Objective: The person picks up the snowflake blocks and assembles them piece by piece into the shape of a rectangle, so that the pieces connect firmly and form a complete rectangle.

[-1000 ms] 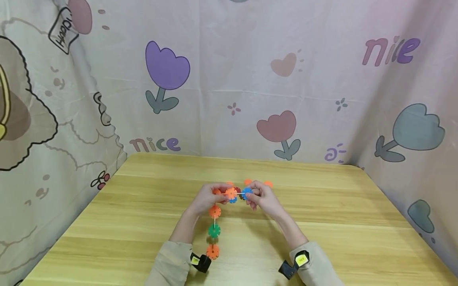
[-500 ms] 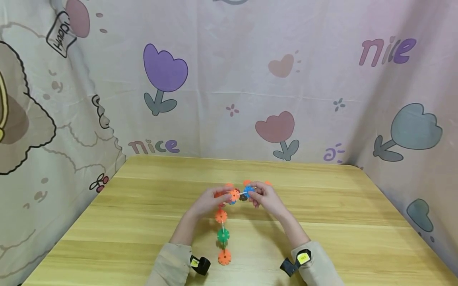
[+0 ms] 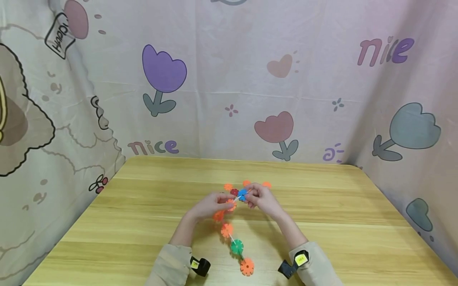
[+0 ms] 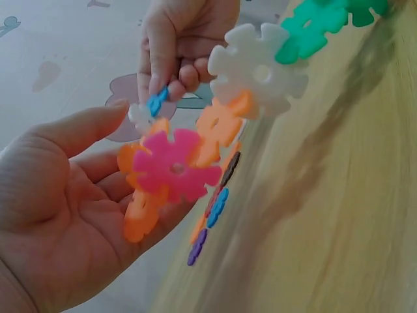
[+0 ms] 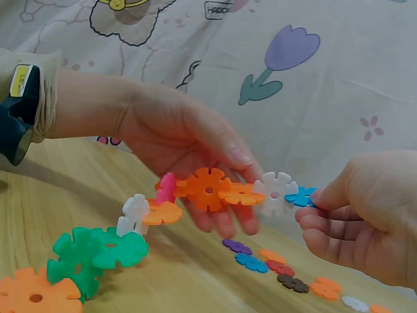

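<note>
Chain (image 5: 208, 178) x1, 2 grn discs (image 5: 73, 253), in L hand (image 4: 62, 212), R hand (image 5: 374, 225).

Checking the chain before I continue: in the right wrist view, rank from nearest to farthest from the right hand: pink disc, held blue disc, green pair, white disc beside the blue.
1. Blue disc: pinched by the right hand.
2. White disc: just left of the blue.
3. Pink disc: farther left.
4. Green pair: lower left, farthest.
</note>
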The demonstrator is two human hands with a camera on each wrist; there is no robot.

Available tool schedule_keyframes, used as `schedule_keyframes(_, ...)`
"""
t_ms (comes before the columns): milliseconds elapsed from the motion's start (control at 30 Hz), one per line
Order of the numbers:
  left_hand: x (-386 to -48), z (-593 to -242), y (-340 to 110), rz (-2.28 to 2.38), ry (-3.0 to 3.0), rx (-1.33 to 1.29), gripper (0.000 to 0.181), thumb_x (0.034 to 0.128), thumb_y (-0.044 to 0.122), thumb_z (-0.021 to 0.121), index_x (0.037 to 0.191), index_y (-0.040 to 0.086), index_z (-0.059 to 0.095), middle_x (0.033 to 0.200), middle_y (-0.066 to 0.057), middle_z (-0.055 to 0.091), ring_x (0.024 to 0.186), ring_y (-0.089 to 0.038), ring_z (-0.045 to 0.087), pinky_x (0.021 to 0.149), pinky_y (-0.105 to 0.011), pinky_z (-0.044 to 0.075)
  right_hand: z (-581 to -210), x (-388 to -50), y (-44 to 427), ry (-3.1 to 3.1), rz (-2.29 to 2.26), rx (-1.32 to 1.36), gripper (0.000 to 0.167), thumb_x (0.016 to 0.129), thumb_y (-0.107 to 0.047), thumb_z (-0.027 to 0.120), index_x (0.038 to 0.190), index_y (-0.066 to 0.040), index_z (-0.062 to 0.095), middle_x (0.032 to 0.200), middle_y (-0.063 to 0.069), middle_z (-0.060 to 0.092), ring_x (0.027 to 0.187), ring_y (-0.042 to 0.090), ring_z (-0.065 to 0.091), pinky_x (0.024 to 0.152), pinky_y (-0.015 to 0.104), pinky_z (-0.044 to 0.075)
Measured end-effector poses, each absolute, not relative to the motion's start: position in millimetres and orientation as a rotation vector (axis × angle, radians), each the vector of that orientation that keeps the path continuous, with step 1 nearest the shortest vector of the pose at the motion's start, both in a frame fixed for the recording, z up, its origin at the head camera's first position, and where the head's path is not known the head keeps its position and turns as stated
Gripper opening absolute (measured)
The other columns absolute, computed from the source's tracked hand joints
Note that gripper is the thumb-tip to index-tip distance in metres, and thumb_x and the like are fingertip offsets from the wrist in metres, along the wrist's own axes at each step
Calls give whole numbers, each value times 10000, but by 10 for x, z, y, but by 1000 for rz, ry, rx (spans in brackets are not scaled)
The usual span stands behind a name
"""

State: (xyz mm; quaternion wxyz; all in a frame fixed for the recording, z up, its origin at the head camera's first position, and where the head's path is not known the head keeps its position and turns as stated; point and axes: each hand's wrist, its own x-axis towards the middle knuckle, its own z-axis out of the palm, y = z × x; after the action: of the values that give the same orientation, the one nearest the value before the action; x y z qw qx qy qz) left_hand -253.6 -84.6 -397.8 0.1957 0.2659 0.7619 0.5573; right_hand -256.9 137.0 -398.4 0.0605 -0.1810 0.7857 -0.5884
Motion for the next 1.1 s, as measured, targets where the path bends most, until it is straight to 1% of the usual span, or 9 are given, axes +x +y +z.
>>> schedule_keyframes(133,-2529,-3979,-810,1603,2116,725,443,949,190,533,1317,-48,466,1267,-246,508,1097,-272,535,907,-405,452,-4007,-2568,1330,2365,-1830,-544,260,920,-11,538,1160,89,532,787,183,609,656,290,575,626,421,529)
schedule_keyframes(233,-2536,-3987,-795,1644,2091,700,421,949,144,525,1320,-45,460,1227,-259,524,1054,-273,554,850,-373,486,-4017,-2553,1298,2360,-1840,-544,277,918,-4,537,1181,82,549,796,211,607,655,289,581,626,425,530)
schedule_keyframes(333,-2546,-4002,-793,1657,2096,694,422,942,117,528,1322,-50,450,1191,-245,545,1019,-252,569,804,-338,501,-4026,-2535,1265,2358,-1834,-539,282,918,5,530,1187,88,547,810,254,595,655,276,591,616,368,538)
schedule_keyframes(500,-2554,-4019,-803,1679,2074,697,498,923,98,547,1369,-48,381,1160,-230,546,955,-219,574,753,-338,502,-4055,-2530,1227,2330,-1884,-480,222,908,15,536,1109,109,546,824,303,578,642,249,601,611,337,541)
schedule_keyframes(633,-2558,-4023,-811,1687,2059,710,505,910,93,565,1366,-36,388,1123,-219,544,885,-184,567,713,-348,507,-4072,-2536,1229,2310,-1894,-484,178,904,17,540,1058,106,548,833,311,580,673,329,605,618,381,543)
schedule_keyframes(767,-2571,-4025,-823,1701,2060,682,466,890,60,582,1322,-38,437,1050,-225,549,805,-158,562,680,-344,511,-4090,-2568,1277,2291,-1877,-499,224,903,-19,556,1080,117,540,885,317,584,740,409,595,652,430,538)
schedule_keyframes(867,-2574,-4014,-834,1712,2073,644,443,874,34,589,1291,-43,458,1020,-233,554,776,-156,569,671,-327,516,-4114,-2610,1355,2297,-1888,-450,280,902,-40,562,1119,132,519,929,291,587,767,382,596,686,447,530)
schedule_keyframes(1000,-2571,-3999,-852,1710,2113,606,445,863,37,602,1279,-37,462,1012,-185,563,802,-167,580,690,-318,520,-4134,-2673,1486,2329,-1923,-331,315,895,-29,563,1154,140,500,989,263,583,813,344,593,717,445,519)
schedule_keyframes(1100,-2581,-4012,-873,1705,2130,585,450,854,39,613,1272,-34,463,991,-148,569,798,-177,578,688,-315,514,-4159,-2741,1590,2356,-1948,-248,322,882,-15,574,1149,148,501,987,237,583,835,324,583,709,409,520)
